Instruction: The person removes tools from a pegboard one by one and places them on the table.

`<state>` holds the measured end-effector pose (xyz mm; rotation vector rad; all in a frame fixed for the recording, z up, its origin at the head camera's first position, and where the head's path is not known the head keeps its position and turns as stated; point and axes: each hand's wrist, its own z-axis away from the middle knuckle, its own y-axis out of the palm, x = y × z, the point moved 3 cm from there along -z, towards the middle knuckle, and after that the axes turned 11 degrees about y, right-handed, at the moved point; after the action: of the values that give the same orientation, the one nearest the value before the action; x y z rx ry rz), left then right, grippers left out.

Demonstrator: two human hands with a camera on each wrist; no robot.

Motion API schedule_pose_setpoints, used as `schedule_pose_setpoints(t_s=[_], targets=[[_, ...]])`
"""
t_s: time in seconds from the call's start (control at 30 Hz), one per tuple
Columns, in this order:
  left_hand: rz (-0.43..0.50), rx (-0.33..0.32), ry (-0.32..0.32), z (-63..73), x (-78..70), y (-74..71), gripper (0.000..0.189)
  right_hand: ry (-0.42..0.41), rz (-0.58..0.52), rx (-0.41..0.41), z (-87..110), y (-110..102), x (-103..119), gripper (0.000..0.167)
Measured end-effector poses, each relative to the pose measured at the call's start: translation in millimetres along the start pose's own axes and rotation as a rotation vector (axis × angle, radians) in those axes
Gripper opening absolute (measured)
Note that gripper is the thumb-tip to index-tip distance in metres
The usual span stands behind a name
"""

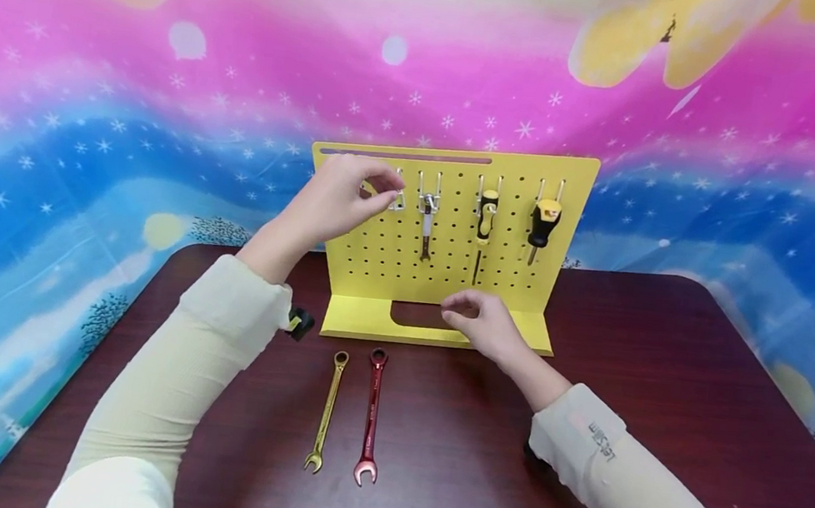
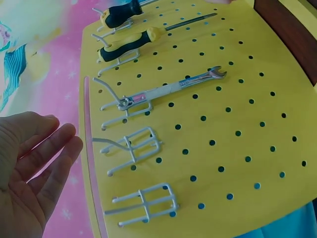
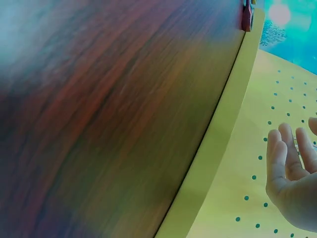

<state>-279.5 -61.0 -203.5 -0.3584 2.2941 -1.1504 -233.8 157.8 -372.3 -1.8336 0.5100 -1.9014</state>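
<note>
My left hand (image 1: pixel 349 191) is raised in front of the upper left of a yellow pegboard (image 1: pixel 374 284), its fingers loosely bent and holding nothing. Beside it, a silver wrench (image 1: pixel 427 231) hangs from a wire hook, open end down. In the left wrist view, two bare white hooks (image 2: pixel 131 146) sit near that hand (image 2: pixel 37 158), apart from its fingertips. Low before the board, my right hand (image 1: pixel 484 323) hovers with relaxed fingers and no object in it. A gold wrench (image 1: pixel 329 413) and a longer red wrench (image 1: pixel 371 417) lie side by side on the table.
Farther right on the board hang a long yellow-and-black screwdriver (image 1: pixel 486 217) and a stubby one (image 1: pixel 543 223). The board's base stands on a dark wooden table (image 1: pixel 664 384). Patterned cloth (image 1: pixel 109 86) surrounds the table's back and sides.
</note>
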Motion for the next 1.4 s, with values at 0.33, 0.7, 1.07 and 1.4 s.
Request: schedule_pose_setpoints(t_s=[0.33, 0.7, 1.07, 1.4], targets=[[-0.015, 0.049, -0.036, -22.4, 9.6, 17.7, 0.024, 0.058, -0.084, -0.041, -16.1, 7, 2, 0.029], [0.000, 0.077, -0.080, -33.6, 21.4, 32.6, 0.025, 0.047, -0.107, -0.106, -29.3, 12, 10, 0.031], [-0.018, 0.100, -0.111, -39.6, 21.1, 42.9, 0.026, 0.084, -0.217, -0.137, -39.8, 13, 16, 0.034], [-0.054, 0.081, -0.102, -40.4, 18.8, 46.3, 0.025, 0.105, -0.307, -0.129, -45.8, 16, 17, 0.037]])
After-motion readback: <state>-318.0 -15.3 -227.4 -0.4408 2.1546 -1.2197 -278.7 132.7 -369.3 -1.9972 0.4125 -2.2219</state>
